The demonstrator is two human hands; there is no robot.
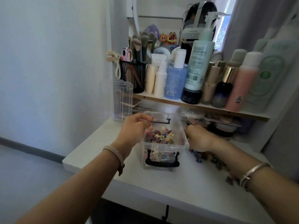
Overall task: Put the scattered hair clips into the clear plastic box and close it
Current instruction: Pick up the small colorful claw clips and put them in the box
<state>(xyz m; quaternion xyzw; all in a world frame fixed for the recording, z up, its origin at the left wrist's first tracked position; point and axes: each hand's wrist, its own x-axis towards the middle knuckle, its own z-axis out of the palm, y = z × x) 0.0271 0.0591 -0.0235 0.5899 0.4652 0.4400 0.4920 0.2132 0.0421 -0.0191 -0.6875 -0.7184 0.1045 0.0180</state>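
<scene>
Left hand hovers curled over the open clear plastic box on the desk; right hand curls over scattered hair clips just beside it. I cannot tell whether either pinches a clip.

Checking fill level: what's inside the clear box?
A heap of small multicoloured hair clips, some star-shaped, lies in the open clear box. The left hand covers part of its left side, and clips beneath the heap's top layer cannot be seen from above.
</scene>
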